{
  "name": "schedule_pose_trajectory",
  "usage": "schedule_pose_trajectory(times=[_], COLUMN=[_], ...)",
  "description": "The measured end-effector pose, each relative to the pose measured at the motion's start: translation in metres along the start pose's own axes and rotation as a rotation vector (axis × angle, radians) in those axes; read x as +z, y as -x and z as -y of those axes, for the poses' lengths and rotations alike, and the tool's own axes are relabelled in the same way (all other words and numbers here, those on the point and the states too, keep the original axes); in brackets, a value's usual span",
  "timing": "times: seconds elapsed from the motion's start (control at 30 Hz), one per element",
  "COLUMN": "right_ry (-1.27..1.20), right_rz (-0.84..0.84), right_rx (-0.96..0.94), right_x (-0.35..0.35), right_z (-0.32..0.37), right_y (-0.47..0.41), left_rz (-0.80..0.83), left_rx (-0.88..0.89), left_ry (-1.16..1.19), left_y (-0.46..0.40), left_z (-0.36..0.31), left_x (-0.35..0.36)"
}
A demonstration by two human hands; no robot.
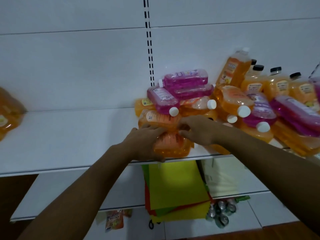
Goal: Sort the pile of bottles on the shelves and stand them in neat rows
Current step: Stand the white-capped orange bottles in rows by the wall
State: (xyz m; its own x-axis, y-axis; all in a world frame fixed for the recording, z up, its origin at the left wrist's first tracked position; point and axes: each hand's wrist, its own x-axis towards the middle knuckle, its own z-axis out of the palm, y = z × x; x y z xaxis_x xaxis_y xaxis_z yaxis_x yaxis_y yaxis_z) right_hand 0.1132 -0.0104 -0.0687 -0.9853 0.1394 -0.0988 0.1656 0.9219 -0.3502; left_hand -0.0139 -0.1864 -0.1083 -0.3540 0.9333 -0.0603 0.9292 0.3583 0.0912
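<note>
Both hands meet at the near left edge of the bottle pile, at the front of the white shelf [69, 141]. The left hand [142, 144] wraps its fingers over the left side and top of an orange bottle [171, 146] lying on its side at the shelf's near edge, thumb low by the lip. The right hand [197, 130] comes in from the right, its fingers curled against the same bottle's upper right side, so the bottle sits gripped between the two hands. Just beyond the fingers lies a second orange bottle [155, 119], also on its side, touching the gripped one.

Farther back and to the right rises the pile [216, 104]: pink bottles [185, 84] stacked flat on top of orange ones, several white caps pointing toward the near side. To the far right, orange bottles with black caps [273, 84] stand upright against the back panel, with one orange bottle [233, 68] leaning tilted beside them. More pink and orange bottles lie flat at the right edge.

At the far left edge of the shelf sits another orange bottle [8, 113], blurred, well apart from the hands.

Below the shelf, yellow and green sheets [174, 186] hang or lie stacked, with a cluster of cans [221, 212] just to their right on a lower level.
</note>
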Motion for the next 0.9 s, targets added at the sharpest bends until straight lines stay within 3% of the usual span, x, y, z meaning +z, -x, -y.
schedule_pose_trajectory(times=[0.17, 0.4, 0.57, 0.67, 0.9], right_ry=[-0.079, -0.881, -0.926, -0.963, -0.631], right_rz=[0.092, 0.179, 0.153, 0.045, -0.126], right_rx=[-0.09, -0.126, -0.245, -0.247, -0.405], right_x=[-0.003, -0.005, 0.008, 0.019, 0.048], right_z=[0.017, 0.056, 0.122, 0.163, 0.248], right_y=[-0.014, -0.05, -0.084, -0.105, -0.163], left_rz=[-0.086, -0.206, -0.28, -0.365, -0.642], left_rx=[-0.049, -0.296, -0.259, -0.294, -0.629], left_ry=[0.432, 1.136, 1.618, 1.651, 1.041], left_y=[0.026, 0.089, 0.128, 0.15, 0.194], left_z=[0.017, 0.061, 0.091, 0.11, 0.156], left_x=[0.001, -0.014, -0.005, -0.004, -0.008])
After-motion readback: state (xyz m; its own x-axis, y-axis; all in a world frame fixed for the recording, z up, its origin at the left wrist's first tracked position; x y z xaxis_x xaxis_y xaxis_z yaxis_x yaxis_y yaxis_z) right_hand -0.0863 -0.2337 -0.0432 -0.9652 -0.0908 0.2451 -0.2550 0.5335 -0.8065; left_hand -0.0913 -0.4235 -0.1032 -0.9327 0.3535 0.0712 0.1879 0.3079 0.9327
